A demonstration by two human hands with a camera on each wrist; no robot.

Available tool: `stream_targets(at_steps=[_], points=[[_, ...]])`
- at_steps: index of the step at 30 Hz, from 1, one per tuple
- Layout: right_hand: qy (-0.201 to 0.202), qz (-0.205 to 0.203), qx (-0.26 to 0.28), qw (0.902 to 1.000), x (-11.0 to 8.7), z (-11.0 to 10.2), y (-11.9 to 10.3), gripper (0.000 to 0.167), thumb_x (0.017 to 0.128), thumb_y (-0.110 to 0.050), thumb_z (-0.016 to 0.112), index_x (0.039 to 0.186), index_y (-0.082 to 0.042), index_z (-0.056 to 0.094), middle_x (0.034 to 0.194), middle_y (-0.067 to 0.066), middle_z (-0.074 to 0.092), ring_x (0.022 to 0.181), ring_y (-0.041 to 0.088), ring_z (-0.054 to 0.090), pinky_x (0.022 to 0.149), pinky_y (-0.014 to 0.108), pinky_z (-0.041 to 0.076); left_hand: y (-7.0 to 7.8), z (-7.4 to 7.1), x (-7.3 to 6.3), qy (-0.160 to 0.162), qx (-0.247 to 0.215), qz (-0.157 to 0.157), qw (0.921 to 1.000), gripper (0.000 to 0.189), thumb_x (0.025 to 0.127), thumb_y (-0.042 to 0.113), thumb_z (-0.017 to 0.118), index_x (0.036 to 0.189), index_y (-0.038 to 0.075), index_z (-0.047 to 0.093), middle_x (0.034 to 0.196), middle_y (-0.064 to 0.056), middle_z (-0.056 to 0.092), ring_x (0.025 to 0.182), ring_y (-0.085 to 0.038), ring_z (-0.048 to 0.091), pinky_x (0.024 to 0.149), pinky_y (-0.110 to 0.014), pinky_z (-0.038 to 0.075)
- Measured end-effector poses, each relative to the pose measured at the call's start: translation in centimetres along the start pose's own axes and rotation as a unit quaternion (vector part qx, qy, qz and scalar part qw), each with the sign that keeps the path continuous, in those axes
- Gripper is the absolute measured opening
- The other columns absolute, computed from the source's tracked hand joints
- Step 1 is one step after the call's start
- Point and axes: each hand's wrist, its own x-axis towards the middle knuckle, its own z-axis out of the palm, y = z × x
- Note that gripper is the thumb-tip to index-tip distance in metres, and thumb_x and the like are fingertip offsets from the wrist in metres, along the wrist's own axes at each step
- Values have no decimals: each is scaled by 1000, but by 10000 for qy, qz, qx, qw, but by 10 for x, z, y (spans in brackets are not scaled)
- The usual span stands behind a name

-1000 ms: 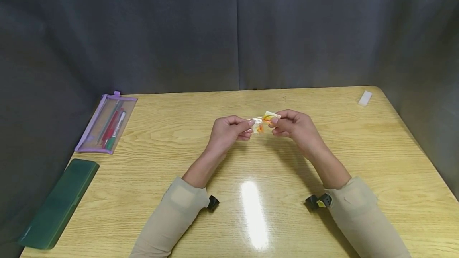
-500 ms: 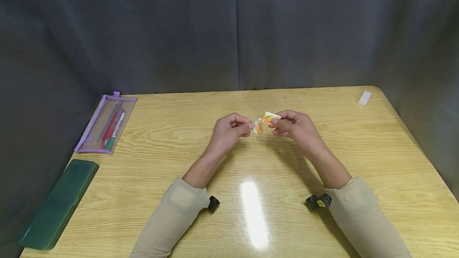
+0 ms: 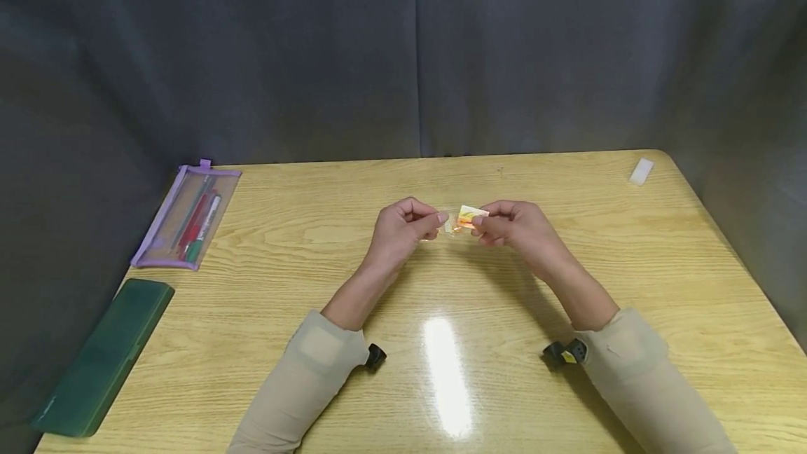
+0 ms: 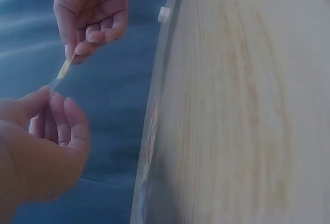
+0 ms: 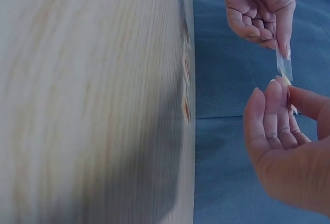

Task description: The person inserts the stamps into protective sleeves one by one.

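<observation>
Over the middle of the table (image 3: pixel 302 286), both hands hold small things close together. Between thumb and fingers, my left hand (image 3: pixel 403 230) pinches a clear plastic wrapper (image 5: pixel 284 67), which shows as a thin see-through strip in the right wrist view. My right hand (image 3: pixel 520 230) pinches a small flat printed piece (image 3: pixel 471 214), white and yellow with orange along its lower part. This piece overlaps the wrapper's right end in the head view. From the left wrist, the piece (image 4: pixel 64 70) appears edge-on, and the wrapper runs from it to the left fingertips. Fingers cover part of both.
At the table's left edge lie a purple-edged mesh pouch (image 3: pixel 145 263) with pens inside and a dark green pencil case (image 3: pixel 104 359). A small white block (image 3: pixel 642 172) sits near the back right corner. Dark curtains (image 3: pixel 403 54) hang close behind the table.
My right hand has shifted slightly left and toward me, bringing the printed piece up against the wrapper. The wrapper has bunched up near the left fingertips, which have moved little.
</observation>
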Motion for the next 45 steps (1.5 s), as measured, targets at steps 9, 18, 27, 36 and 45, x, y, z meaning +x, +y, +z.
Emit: stream_targets(at_steps=[9, 18, 27, 36, 45], points=[[-182, 183, -142, 9996, 2, -2, -1, 29, 98, -18, 65, 114, 6, 66, 83, -5, 74, 75, 10, 68, 84, 39, 62, -2, -1, 1, 58, 113, 31, 9999, 29, 91, 24, 78, 78, -1, 69, 67, 3, 67, 61, -9, 64, 65, -25, 60], [-236, 167, -181, 9994, 3, -9, -1, 32, 97, -18, 69, 118, 7, 66, 83, -6, 73, 72, 10, 67, 80, 36, 62, -3, -2, 1, -79, 84, 60, 9999, 31, 94, 23, 75, 91, -8, 71, 72, 2, 69, 63, -10, 66, 67, -27, 62], [-277, 230, -129, 9993, 2, -8, -2, 33, 96, -16, 68, 117, 10, 64, 80, -6, 72, 72, 9, 67, 78, 33, 63, -1, -2, -2, -259, -53, 204, 9994, 22, 95, 15, 72, 94, -7, 74, 76, -2, 72, 68, -12, 69, 68, -25, 62], [-288, 244, -80, 9993, 0, -8, -4, 35, 96, -16, 69, 117, 11, 64, 79, -6, 72, 72, 9, 67, 78, 32, 63, 0, 1, -2, -225, -213, 103, 9995, 12, 94, 6, 72, 99, -5, 74, 89, -12, 75, 72, -10, 70, 72, -26, 63], [-329, 290, -123, 9990, 1, -6, -4, 33, 96, -16, 69, 116, 10, 65, 80, -5, 72, 72, 10, 67, 80, 34, 63, -2, -1, -2, 8, 19, 26, 10000, 32, 94, 23, 75, 96, -9, 73, 91, -24, 74, 79, -38, 73, 70, -31, 64]])
